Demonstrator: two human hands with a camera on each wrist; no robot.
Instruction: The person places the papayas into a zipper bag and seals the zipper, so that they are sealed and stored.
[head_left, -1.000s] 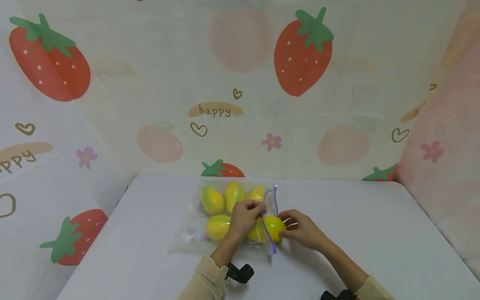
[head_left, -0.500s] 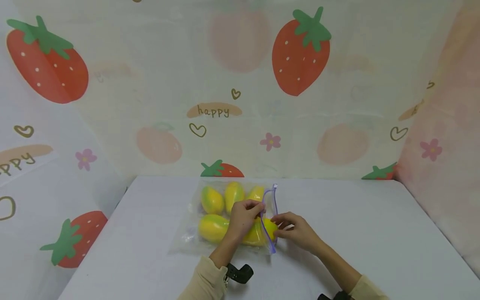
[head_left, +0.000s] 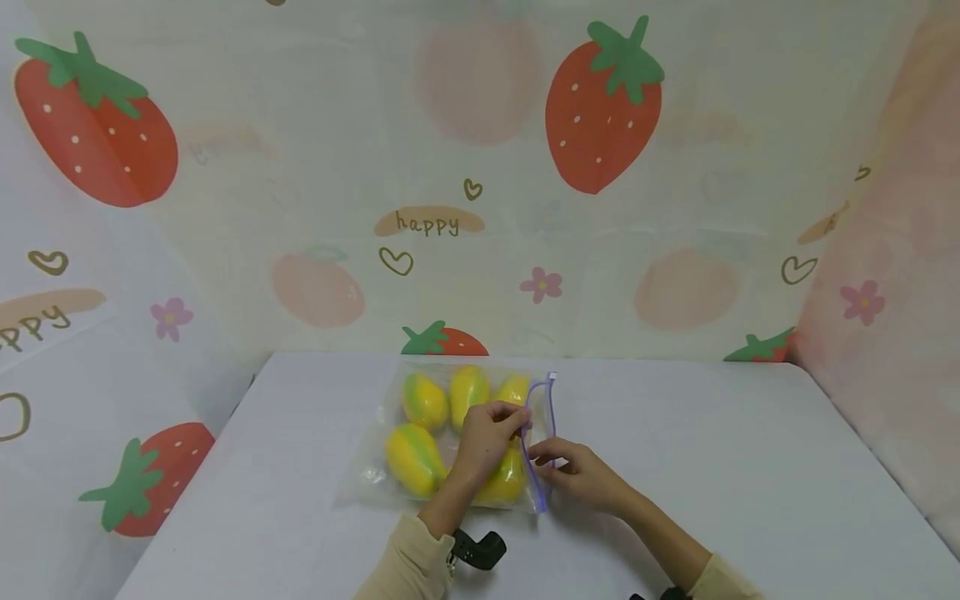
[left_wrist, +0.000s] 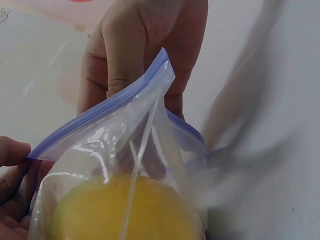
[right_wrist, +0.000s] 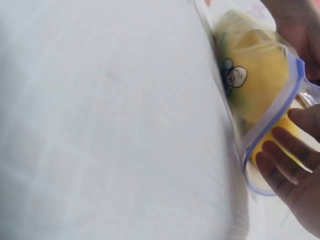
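A clear zip bag (head_left: 363, 479) with a purple zip edge (head_left: 537, 492) lies on the white table, holding several yellow-green mangoes (head_left: 424, 402). My left hand (head_left: 480, 446) pinches the upper lip of the bag's mouth between thumb and fingers, lifting it. At the open mouth is my right hand (head_left: 581, 477), its fingertips inside the opening. In the right wrist view those fingers (right_wrist: 280, 162) are spread and fairly straight, close to a mango (right_wrist: 260, 145); whether they touch it is unclear. Part of the front-row mangoes is hidden behind my left hand and wrist.
The white table (head_left: 720, 450) runs to a back wall of strawberry-print cloth (head_left: 480, 292). Side cloths rise at left and right. A black wrist camera mount (head_left: 480, 550) sits under my left wrist.
My right hand has moved left to the bag's mouth, pushing a mango inside. The front-left mango has shifted left and turned. My left hand stays at the zip edge.
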